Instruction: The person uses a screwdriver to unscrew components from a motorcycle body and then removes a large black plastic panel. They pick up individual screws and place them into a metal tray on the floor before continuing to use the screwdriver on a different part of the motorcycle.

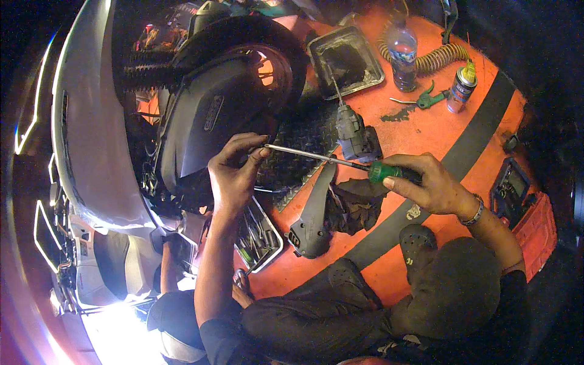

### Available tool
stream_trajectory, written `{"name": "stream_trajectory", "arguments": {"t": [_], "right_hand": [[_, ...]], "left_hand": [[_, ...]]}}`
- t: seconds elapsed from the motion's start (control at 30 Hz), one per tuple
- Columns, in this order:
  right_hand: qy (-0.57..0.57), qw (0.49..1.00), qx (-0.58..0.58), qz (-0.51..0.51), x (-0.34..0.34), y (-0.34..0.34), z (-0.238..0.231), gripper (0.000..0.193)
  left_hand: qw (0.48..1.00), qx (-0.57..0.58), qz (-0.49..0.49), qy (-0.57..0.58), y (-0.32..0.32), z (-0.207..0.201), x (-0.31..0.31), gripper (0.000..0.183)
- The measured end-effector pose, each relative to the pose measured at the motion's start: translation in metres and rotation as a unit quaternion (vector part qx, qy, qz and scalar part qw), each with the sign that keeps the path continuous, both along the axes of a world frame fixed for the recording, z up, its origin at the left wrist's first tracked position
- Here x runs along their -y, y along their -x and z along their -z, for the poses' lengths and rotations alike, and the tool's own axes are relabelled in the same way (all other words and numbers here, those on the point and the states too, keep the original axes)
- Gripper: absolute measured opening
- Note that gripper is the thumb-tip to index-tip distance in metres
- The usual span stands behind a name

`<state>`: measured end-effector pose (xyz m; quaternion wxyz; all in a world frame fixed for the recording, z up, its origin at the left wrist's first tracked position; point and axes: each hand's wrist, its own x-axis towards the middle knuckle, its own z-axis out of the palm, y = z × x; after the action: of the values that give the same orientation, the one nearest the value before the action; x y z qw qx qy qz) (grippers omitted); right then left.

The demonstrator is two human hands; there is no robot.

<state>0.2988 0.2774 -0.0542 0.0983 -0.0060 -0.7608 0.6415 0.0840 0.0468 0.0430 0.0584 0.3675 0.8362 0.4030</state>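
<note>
My right hand [429, 182] is wrapped round the green handle of a long screwdriver [316, 156], held nearly level above the floor. At the far end of its shaft, my left hand [234, 167] pinches near the tip with thumb and fingers. A small bit of something may sit between those fingertips, too small to make out. Just beyond my left hand stands a motor scooter's dark case cover [198, 134] beside its rear wheel [286, 67]. Below the shaft lie a loose dark grey cover [313, 225] and a crumpled black cloth [362, 207].
A power driver [354, 131] with a long bit lies near a grimy tray [376, 79]. Behind are a plastic bottle [403, 58], coiled hose [441, 59], green blow gun [431, 97] and spray can [461, 90]. A tool tray [277, 246], red case [535, 234] and a capped person [176, 322] are near.
</note>
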Motion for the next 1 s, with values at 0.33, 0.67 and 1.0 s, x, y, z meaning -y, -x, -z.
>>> {"name": "stream_trajectory", "arguments": {"t": [0.33,0.67,1.0], "right_hand": [[0.194,0.961,0.154,-0.125,-0.016,0.007,-0.009,0.037],[0.320,0.944,0.074,-0.019,0.046,0.080,-0.029,0.025],[0.313,0.949,0.034,0.014,0.047,0.111,-0.018,0.024]], "left_hand": [[0.971,0.234,0.030,0.030,0.032,0.010,-0.014,0.035],[0.882,0.368,0.004,-0.295,0.025,0.043,-0.107,0.066],[0.897,0.337,0.026,-0.285,0.046,0.052,-0.114,0.057]]}}
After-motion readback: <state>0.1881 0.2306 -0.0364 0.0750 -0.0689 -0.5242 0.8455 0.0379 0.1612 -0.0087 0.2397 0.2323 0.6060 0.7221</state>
